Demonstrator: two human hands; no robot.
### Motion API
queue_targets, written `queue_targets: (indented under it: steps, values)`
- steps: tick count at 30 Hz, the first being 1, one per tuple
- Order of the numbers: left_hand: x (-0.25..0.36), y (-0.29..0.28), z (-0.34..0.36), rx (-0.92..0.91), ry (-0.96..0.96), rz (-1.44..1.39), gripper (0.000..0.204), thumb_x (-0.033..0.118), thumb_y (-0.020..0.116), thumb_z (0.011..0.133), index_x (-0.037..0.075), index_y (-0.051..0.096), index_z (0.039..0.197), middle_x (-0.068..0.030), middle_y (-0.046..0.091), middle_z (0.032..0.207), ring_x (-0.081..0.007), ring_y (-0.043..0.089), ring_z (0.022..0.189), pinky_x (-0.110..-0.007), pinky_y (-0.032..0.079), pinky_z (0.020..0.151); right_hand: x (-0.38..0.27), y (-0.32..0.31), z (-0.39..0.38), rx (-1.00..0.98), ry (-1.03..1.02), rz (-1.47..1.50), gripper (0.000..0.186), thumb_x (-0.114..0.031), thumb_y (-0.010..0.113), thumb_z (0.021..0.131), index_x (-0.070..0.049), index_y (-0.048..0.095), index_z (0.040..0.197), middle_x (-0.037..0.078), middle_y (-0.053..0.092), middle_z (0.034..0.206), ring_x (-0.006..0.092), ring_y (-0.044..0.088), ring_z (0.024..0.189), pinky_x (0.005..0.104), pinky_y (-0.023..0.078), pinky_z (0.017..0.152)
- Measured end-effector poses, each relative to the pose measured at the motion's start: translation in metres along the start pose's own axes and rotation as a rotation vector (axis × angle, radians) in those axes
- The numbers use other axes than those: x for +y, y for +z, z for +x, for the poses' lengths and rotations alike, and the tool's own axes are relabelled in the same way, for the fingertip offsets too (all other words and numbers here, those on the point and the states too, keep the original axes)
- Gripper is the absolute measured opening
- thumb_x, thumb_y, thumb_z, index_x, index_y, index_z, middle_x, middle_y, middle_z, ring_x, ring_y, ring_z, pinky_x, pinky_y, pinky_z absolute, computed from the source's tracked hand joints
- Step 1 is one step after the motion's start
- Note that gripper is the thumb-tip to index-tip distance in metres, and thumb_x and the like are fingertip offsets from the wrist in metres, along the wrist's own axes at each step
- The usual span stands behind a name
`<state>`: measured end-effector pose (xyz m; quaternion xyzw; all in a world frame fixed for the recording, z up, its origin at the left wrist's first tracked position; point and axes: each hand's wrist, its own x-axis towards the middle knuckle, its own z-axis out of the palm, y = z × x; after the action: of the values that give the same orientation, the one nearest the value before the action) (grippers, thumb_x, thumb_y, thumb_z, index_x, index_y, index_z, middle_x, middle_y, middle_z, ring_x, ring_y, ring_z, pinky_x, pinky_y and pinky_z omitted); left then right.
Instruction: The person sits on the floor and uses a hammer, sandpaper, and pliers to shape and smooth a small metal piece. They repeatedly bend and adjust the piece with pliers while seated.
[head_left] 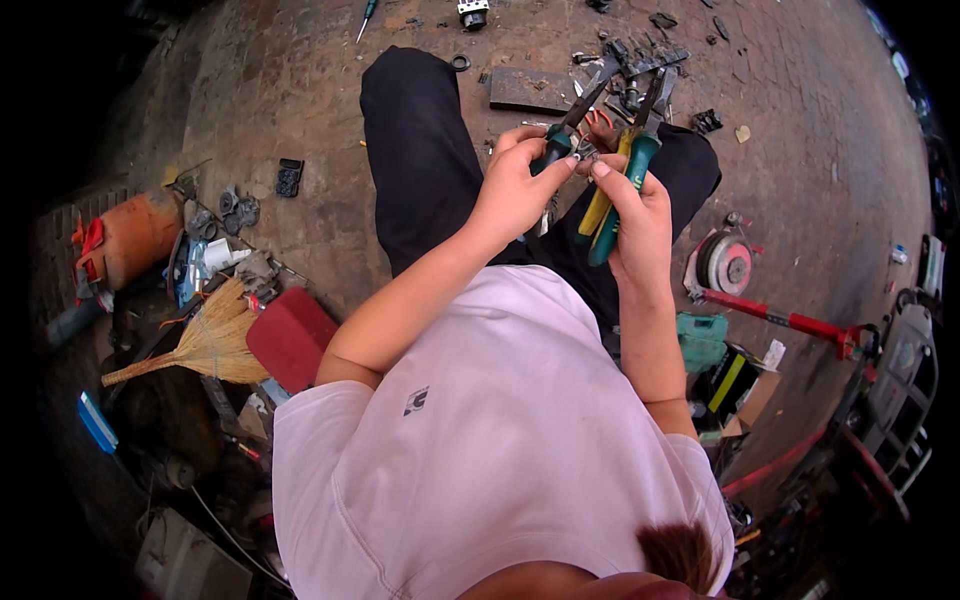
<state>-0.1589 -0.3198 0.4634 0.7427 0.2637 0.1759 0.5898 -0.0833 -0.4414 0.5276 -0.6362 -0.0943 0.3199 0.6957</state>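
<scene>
My left hand (512,187) is closed around dark green-handled pliers (558,148), their dark jaws pointing up and away. My right hand (643,218) grips a second pair of pliers with green and yellow handles (606,232), jaws also pointing away. Between the fingertips of both hands sits a small grey metal part (587,152); its exact kind is hard to make out. Both hands are held close together over my right thigh. Just beyond them, something with orange handles (598,118) shows partly behind the pliers.
Beyond my knees lie a flat dark metal block (530,90) and a heap of greasy parts (640,65). A red-handled wheeled jack (728,262) stands at right. On the left are a straw broom (222,335), a red seat (290,340) and an orange cylinder (142,240).
</scene>
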Motion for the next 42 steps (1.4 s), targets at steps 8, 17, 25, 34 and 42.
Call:
queue_targets:
  steps: [8, 17, 25, 34, 42]
  values:
    - [0.004, 0.011, -0.010, -0.107, -0.154, -0.024, 0.043, 0.018, 0.056, 0.096, -0.001, 0.044, 0.133, -0.0242, 0.066, 0.104, -0.0413, 0.064, 0.102, -0.044, 0.049, 0.087, 0.020, -0.001, -0.004, 0.061, 0.120, 0.151, 0.019, -0.010, 0.067, 0.089, 0.007, 0.069, 0.098, 0.015, 0.052, 0.134, 0.0198, 0.059, 0.110, 0.0324, 0.045, 0.096]
    - [0.004, 0.022, -0.017, -0.091, -0.248, -0.584, 0.041, 0.029, 0.048, 0.104, -0.001, 0.057, 0.130, -0.0033, 0.068, 0.099, -0.0109, 0.060, 0.088, -0.026, 0.048, 0.078, 0.038, -0.009, -0.001, 0.124, -0.028, -0.096, 0.018, -0.011, 0.068, 0.086, 0.004, 0.069, 0.095, 0.015, 0.058, 0.127, 0.0190, 0.059, 0.108, 0.0320, 0.046, 0.089]
    - [0.019, 0.014, -0.026, -0.060, -0.455, -0.616, 0.029, 0.021, 0.063, 0.096, -0.001, 0.070, 0.111, -0.0034, 0.069, 0.096, -0.0083, 0.061, 0.087, -0.022, 0.047, 0.076, 0.045, -0.004, 0.001, 0.205, -0.215, -0.396, 0.013, -0.010, 0.069, 0.084, 0.002, 0.072, 0.089, 0.015, 0.060, 0.118, 0.0257, 0.061, 0.107, 0.0352, 0.048, 0.088]
    - [0.019, 0.010, -0.015, -0.085, -0.493, -0.681, 0.023, 0.020, 0.063, 0.097, 0.002, 0.071, 0.108, 0.0021, 0.068, 0.085, 0.0010, 0.044, 0.060, -0.019, 0.031, 0.049, 0.042, -0.004, 0.001, 0.142, -0.375, -0.599, 0.012, -0.008, 0.070, 0.084, 0.003, 0.071, 0.089, 0.014, 0.059, 0.108, 0.0264, 0.062, 0.098, 0.0352, 0.049, 0.084]
    - [0.005, -0.006, -0.002, -0.019, -0.549, -0.727, 0.023, 0.023, 0.063, 0.097, 0.001, 0.070, 0.101, 0.0111, 0.034, 0.059, -0.0008, 0.026, 0.049, -0.022, 0.024, 0.046, 0.058, -0.016, 0.012, 0.030, -0.065, -0.492, 0.025, -0.022, 0.069, 0.088, 0.003, 0.073, 0.089, 0.015, 0.065, 0.109, 0.0251, 0.063, 0.098, 0.0343, 0.048, 0.085]
